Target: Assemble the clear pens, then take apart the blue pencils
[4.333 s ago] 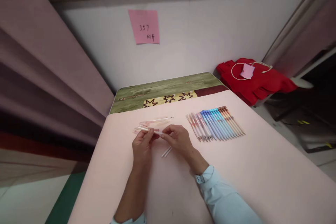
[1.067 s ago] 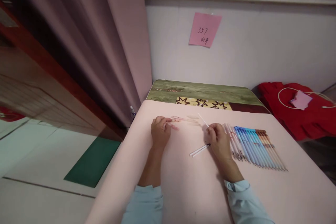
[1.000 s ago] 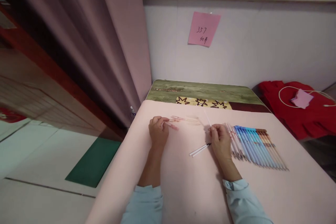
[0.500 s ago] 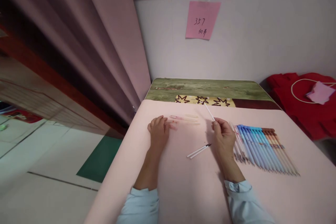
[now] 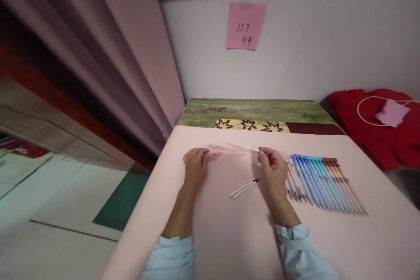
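My right hand [image 5: 274, 168] pinches a thin white pen refill [image 5: 247, 147] between thumb and fingers, its free end pointing left above the table. My left hand [image 5: 196, 162] is curled at the left, fingers closed on a translucent pink pen barrel [image 5: 214, 156] that sticks out to the right of the fingertips. Just beyond lie more pale, see-through pen parts [image 5: 234, 153], blurred at their edges. Two white refills with dark tips [image 5: 244, 188] rest on the table between my hands. Beside my right hand is a row of pens [image 5: 323, 183] in pink, blue and brown.
The table has a pink cover [image 5: 236, 236], with a green patterned surface [image 5: 246, 109] showing at its back edge. A pink paper note [image 5: 246, 26] hangs on the wall. Red cloth [image 5: 364, 135] lies at the right; a curtain [image 5: 131, 43] hangs at the left.
The refill in my right hand has swung down from a steep slant to nearly level, pointing left. My left hand stays by the pen parts. The whole view has shifted slightly.
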### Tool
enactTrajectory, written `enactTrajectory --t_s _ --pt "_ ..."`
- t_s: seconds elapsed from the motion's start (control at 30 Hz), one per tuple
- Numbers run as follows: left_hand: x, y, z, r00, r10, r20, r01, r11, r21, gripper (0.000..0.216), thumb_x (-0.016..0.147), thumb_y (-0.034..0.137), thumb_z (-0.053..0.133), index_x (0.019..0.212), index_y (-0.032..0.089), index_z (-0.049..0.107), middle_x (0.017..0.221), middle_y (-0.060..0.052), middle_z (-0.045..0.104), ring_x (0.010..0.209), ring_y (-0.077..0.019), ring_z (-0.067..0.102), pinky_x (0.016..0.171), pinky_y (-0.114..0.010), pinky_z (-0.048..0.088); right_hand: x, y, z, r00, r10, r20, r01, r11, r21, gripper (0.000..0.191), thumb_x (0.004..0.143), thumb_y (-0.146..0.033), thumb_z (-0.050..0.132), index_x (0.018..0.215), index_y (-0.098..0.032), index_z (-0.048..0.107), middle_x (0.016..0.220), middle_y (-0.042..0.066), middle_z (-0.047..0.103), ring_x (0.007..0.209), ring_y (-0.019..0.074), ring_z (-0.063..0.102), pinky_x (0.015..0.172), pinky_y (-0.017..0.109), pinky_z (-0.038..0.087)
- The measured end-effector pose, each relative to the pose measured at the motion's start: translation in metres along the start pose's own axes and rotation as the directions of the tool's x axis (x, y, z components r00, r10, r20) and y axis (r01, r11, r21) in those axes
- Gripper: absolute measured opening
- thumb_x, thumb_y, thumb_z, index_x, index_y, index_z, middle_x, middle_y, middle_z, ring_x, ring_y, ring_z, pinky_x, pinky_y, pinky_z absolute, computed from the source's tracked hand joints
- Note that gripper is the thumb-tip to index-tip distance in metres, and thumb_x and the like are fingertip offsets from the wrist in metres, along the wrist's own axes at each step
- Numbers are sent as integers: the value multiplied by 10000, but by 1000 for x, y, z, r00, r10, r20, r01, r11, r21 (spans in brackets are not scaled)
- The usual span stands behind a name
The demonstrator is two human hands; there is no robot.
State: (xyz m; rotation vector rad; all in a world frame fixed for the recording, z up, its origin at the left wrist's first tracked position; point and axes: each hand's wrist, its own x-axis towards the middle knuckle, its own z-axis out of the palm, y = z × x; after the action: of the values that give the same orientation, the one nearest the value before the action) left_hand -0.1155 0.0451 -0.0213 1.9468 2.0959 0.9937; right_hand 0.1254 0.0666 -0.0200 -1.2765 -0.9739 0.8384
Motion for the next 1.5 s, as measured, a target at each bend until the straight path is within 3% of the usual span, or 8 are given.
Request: enactTrajectory --t_s 0.27,0.67,0.8,0.93,1.03,1.13,1.5 --pt "-1 -1 1 1000 -11 21 12 1000 -6 155 915 262 524 942 234 674 953 -62 665 992 -246 560 941 -428 359 -2 -2 2 997 30 65 -34 998 59 313 768 -411 706 960 -164 703 796 26 659 698 148 574 663 278 450" --pt "0 2 0 997 -41 71 46 997 -67 102 921 268 510 888 221 595 954 -47 666 1003 -240 561 989 -446 326 -3 -3 3 997 54 45 -61 986 152 294 789 -434 720 910 -173 661 746 5 655 674 137 599 662 271 476" --pt "1 3 -3 998 -58 3 58 988 -147 131 935 270 477 928 218 597 942 -50 679 986 -237 576 1005 -461 344 -3 -5 4 995 76 59 -86 978 192 307 778 -434 743 909 -169 658 738 3 665 649 125 611 654 265 492" --pt "1 11 -9 990 -130 -60 98 921 -376 176 928 340 498 952 213 617 962 -64 664 958 -222 606 933 -398 462 -2 -6 5 991 127 51 -136 952 273 328 742 -428 781 904 -170 660 746 5 679 646 123 632 662 273 526" --pt "0 18 -10 984 -180 8 146 770 -621 235 927 402 502 968 205 622 944 -53 645 909 -197 624 812 -340 542 0 -7 5 986 157 54 -166 932 323 335 723 -422 799 897 -173 659 744 4 685 641 122 642 658 276 544" --pt "-1 21 -9 980 -190 63 175 658 -733 244 917 420 529 956 200 630 900 -34 638 871 -178 623 777 -315 564 0 -6 6 985 156 79 -174 928 330 325 731 -418 795 899 -175 658 744 5 691 634 121 649 661 278 555" --pt "-2 30 -8 988 -83 133 152 717 -681 194 924 362 543 907 200 650 848 -25 675 830 -163 639 808 -277 501 -2 -8 10 978 169 126 -202 922 332 342 724 -428 794 897 -170 653 729 9 695 644 127 662 677 283 567"
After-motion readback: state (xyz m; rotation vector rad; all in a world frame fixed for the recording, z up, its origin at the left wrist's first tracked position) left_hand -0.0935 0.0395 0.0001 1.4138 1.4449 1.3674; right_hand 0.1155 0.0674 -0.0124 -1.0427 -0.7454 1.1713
